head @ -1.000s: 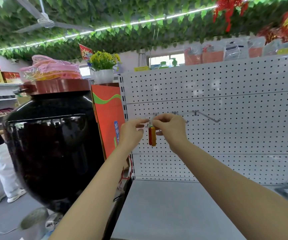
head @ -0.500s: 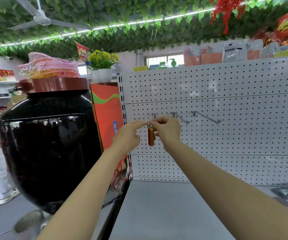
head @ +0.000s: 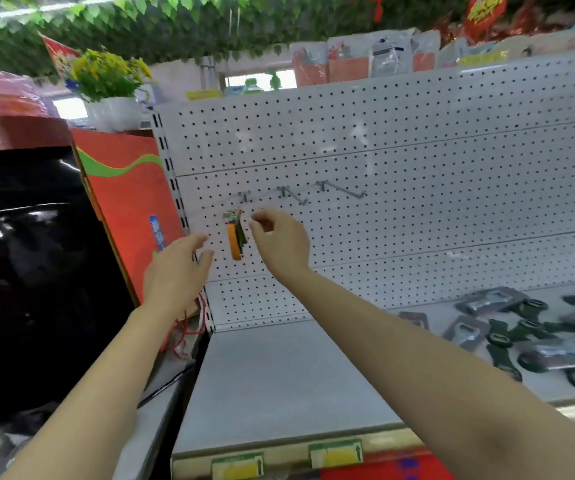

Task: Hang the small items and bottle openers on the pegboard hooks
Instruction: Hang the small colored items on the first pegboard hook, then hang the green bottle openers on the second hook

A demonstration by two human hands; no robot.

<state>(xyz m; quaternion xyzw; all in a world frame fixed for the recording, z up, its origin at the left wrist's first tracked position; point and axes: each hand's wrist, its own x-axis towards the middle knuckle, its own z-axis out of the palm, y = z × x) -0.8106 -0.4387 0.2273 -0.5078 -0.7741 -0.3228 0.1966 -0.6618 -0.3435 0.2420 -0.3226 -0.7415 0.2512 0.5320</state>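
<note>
Head view: orange opener [head: 234, 241] hangs from leftmost hook [head: 244, 196] on pegboard [head: 400, 150], long axis vertical. Left hand [head: 175, 271] loose, holds nothing; right hand [head: 279, 242] curled, empty. Remaining openers [head: 528, 332] lie on shelf [head: 279, 382], low right; right hand nearer.

Lighting: bright, even, diffuse; light strip [head: 19, 10] along the ceiling, far left, and daylight through a window [head: 258, 81] behind the pegboard [head: 417, 161].
Shadows: soft and faint; pale streaks behind the hooks [head: 341, 190].
Glare: white highlights on the glossy black jar [head: 29, 271], left; window blown out to white.
Blur: motion smear throughout; left hand [head: 175, 271] and right hand [head: 279, 240] soft-edged; packets on the shelf [head: 279, 375], right, indistinct; price tags [head: 336, 453] unreadable.
Distortion: wide-angle bowing of pegboard lines and shelf edge; near forearms stretched at the corners.
</note>
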